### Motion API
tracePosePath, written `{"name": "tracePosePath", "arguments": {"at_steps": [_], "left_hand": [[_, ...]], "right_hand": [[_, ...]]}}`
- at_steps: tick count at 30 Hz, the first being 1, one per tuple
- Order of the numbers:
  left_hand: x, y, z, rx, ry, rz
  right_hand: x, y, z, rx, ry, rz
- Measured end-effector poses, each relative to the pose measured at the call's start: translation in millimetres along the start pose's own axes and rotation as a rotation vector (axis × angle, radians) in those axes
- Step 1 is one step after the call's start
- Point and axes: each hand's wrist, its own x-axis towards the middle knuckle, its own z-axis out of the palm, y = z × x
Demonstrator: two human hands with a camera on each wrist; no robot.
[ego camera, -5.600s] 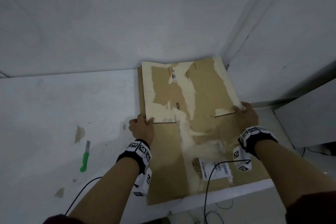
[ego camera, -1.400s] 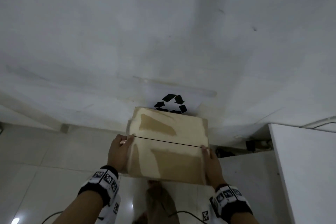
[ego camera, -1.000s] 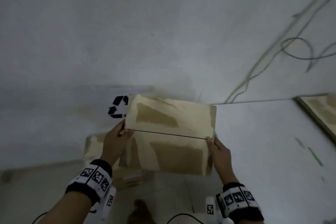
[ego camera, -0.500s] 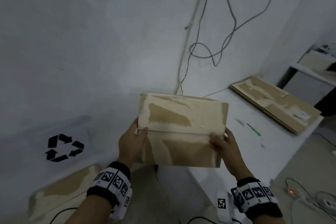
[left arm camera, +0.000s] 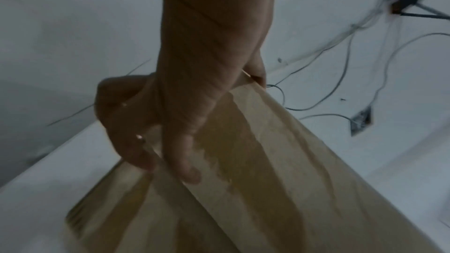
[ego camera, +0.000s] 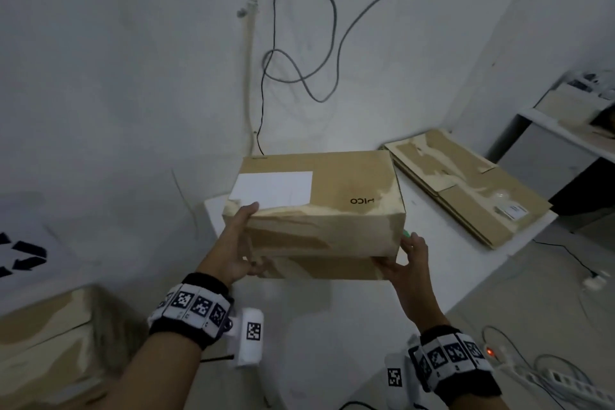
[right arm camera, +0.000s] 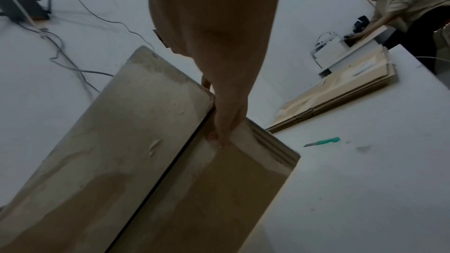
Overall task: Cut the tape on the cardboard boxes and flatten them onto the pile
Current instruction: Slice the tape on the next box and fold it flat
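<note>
I hold a taped brown cardboard box just above the white table, its white label face up. My left hand grips its left end, thumb on top and fingers curled under the edge. My right hand grips the lower right corner, fingers against the box's seamed face. The pile of flattened boxes lies at the table's far right. A green-handled knife lies on the table beside the box, mostly hidden by the box in the head view.
Another brown box sits low on the left, near a recycling sign. Cables hang down the wall behind. A power strip lies on the floor at right. Another person works at a far desk.
I picked the box up near the recycling sign and carried it right to the table. It has tipped, so the labelled face is now up. Both hands keep their hold.
</note>
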Motion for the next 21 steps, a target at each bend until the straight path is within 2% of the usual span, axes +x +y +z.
{"name": "tracePosePath", "arguments": {"at_steps": [3, 5, 9, 13, 16, 18, 20, 21], "left_hand": [[22, -21, 1, -0.155, -0.043, 0.065], [37, -35, -1, -0.271, -0.108, 0.066], [66, -62, -7, -0.251, -0.204, 0.062], [90, -86, -9, 0.024, -0.054, 0.154], [107, -105, -14, 0.396, 0.165, 0.257], [113, -112, -9, 0.602, 0.271, 0.251], [119, -112, -4, 0.647, 0.292, 0.237], [123, -109, -4, 0.596, 0.280, 0.254]], "right_hand": [[18, 11, -23, 0.143, 0.036, 0.089], [32, 19, -34, 0.323, 0.080, 0.229], [65, 47, -41, 0.308, 0.172, 0.334], [90, 67, -36, 0.301, 0.232, 0.466], [104, 90, -38, 0.256, 0.254, 0.548], [111, 100, -41, 0.187, 0.212, 0.575], [122, 107, -47, 0.128, 0.164, 0.595], [129, 111, -52, 0.103, 0.154, 0.597]]}}
